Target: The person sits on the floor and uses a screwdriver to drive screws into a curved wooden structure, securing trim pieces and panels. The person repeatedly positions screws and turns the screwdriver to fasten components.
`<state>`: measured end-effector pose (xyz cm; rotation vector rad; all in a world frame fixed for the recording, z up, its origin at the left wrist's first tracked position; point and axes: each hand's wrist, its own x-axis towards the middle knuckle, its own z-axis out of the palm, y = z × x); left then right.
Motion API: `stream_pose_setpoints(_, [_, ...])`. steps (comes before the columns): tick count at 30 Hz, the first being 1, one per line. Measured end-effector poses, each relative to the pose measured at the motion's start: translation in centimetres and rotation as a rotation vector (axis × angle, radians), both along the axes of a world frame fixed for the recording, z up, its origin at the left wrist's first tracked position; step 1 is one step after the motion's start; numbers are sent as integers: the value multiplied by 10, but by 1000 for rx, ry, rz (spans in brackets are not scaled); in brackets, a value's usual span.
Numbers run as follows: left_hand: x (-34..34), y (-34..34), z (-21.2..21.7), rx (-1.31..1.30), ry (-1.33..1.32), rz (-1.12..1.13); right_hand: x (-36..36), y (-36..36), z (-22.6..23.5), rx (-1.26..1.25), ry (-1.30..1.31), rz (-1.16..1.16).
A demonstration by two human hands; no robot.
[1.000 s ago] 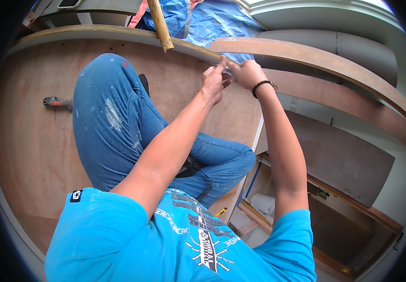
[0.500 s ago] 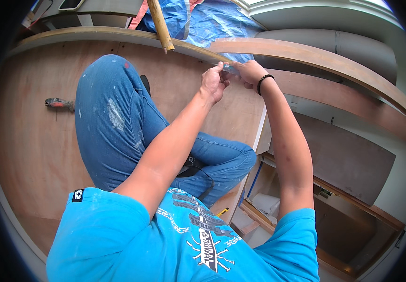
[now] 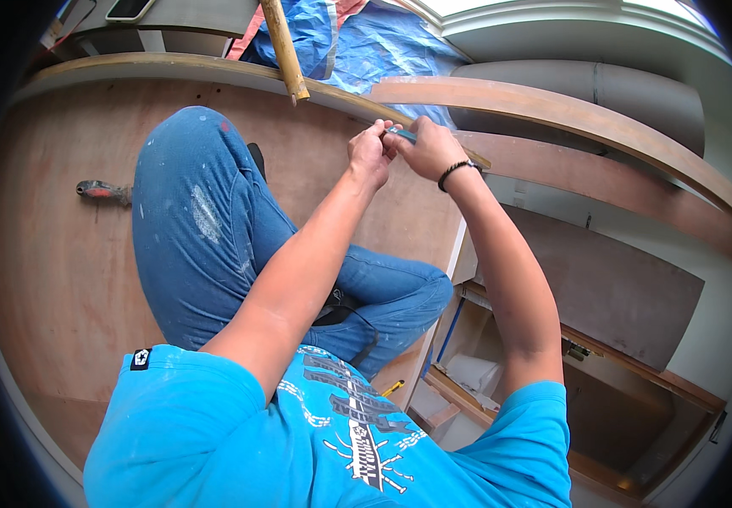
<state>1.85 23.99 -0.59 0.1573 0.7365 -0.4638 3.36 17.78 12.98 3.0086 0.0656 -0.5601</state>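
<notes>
Presently, both hands are close together, in front of the person's bent knee. The right hand (image 3: pixel 434 151) has its fingers closed around a small blue object (image 3: pixel 402 134), which shows between the two hands; its exact kind is too small to tell. The left hand (image 3: pixel 369 156) is curled just beside the near end of this object, with the thumb up, but I cannot tell if it grips the object or only touches it. On the right wrist sits a black bracelet (image 3: pixel 457 173). Just beyond the hands runs a long wooden rail (image 3: pixel 338 97), and to the upper left of the left hand a round wooden pole (image 3: pixel 284 52) crosses over it. Farther beyond the hands lies a blue tarp (image 3: pixel 400 46). To the right of the right hand extend a curved upper board (image 3: pixel 544 103) and a reddish lower board (image 3: pixel 601 176). Well apart to the left of the left hand, a tool with a red and black handle (image 3: pixel 102 191) lies on the wooden surface (image 3: pixel 52 279), near the knee in blue jeans (image 3: pixel 192 203).
</notes>
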Motion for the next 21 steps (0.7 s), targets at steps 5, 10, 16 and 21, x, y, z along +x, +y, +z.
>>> stream_pose_setpoints(5, [-1, -1, -3, 4, 13, -4, 6, 6, -4, -53, 28, 86])
stream_pose_setpoints(10, [2, -1, -14, -70, 5, 12, 37, -6, -3, 190, 299, -458])
stream_pose_setpoints(16, [1, -4, -12, 28, 32, 7, 7, 17, 4, -137, 126, 104])
stream_pose_setpoints(21, [3, 0, -18, -56, 26, 30, 35, -3, -8, 334, 473, -696])
